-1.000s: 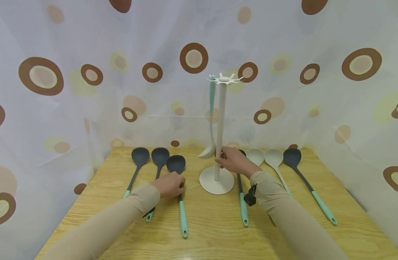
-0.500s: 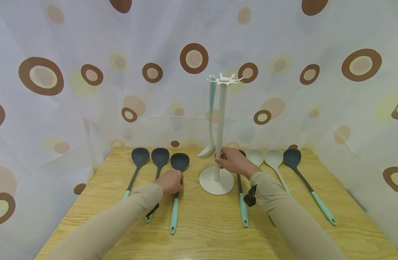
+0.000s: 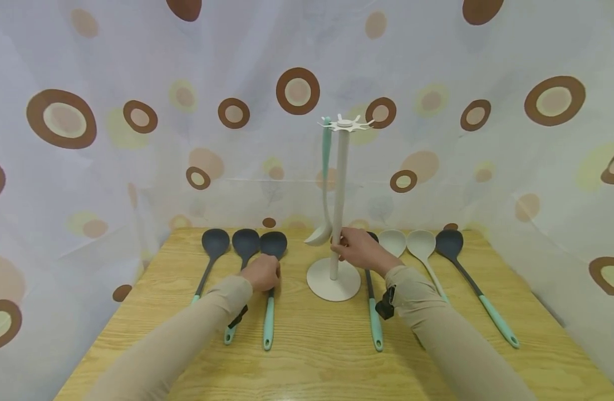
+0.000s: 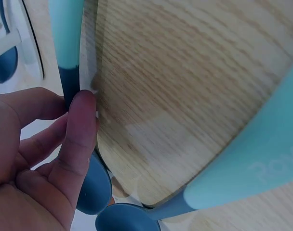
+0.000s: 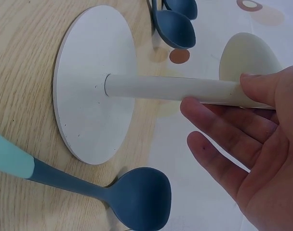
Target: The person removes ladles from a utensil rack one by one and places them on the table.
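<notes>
In the head view, my left hand [image 3: 263, 273] pinches the neck of a dark blue ladle [image 3: 274, 243] with a mint handle, which lies bowl-away among others on the left. In the left wrist view, thumb and fingers meet on the dark shaft just beyond the mint handle [image 4: 67, 38]. My right hand [image 3: 360, 248] grips the lower pole of a white utensil stand [image 3: 342, 178]; the right wrist view shows its thumb and index finger at the pole [image 5: 151, 87], with other fingers spread. A white ladle [image 3: 319, 234] hangs by its mint handle from the stand's hooked top.
Two more dark ladles [image 3: 215, 243] lie left of the held one. Right of the stand are a dark utensil [image 3: 374, 323], two white ones [image 3: 421, 243] and another dark one [image 3: 450, 243]. A dotted curtain [image 3: 296, 150] borders the wooden table [image 3: 307, 367].
The left hand has turned the dark ladle straighter, its handle end swinging left and then moving slightly away from me. The right hand and the stand stay in place.
</notes>
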A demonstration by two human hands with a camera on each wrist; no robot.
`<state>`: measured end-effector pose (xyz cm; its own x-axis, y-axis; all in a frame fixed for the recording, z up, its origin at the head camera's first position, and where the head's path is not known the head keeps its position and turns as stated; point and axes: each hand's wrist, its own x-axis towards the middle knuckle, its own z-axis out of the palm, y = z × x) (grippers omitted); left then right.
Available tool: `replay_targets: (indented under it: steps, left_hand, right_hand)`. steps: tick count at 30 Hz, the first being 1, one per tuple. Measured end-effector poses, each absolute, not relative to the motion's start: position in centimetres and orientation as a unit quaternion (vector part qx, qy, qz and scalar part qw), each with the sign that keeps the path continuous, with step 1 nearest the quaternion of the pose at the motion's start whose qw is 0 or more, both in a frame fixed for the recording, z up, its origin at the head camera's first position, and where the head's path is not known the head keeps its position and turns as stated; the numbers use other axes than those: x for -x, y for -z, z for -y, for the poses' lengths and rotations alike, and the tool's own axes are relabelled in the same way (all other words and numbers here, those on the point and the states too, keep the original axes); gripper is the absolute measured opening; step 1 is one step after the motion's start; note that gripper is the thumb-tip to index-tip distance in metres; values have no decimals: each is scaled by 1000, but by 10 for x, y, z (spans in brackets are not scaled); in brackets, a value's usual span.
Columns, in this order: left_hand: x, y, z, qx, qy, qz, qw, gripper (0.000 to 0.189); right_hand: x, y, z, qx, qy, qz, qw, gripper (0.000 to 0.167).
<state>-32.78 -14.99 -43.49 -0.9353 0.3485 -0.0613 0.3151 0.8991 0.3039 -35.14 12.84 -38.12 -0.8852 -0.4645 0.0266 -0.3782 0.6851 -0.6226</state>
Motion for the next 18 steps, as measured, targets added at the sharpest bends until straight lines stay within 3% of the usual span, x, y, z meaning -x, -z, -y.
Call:
replay_targets:
  steps: [18]
  left_hand:
    - [330, 432, 150, -180, -139, -972, 53, 7]
  right_hand:
    - [349, 385, -124, 207, 303, -929, 42, 29]
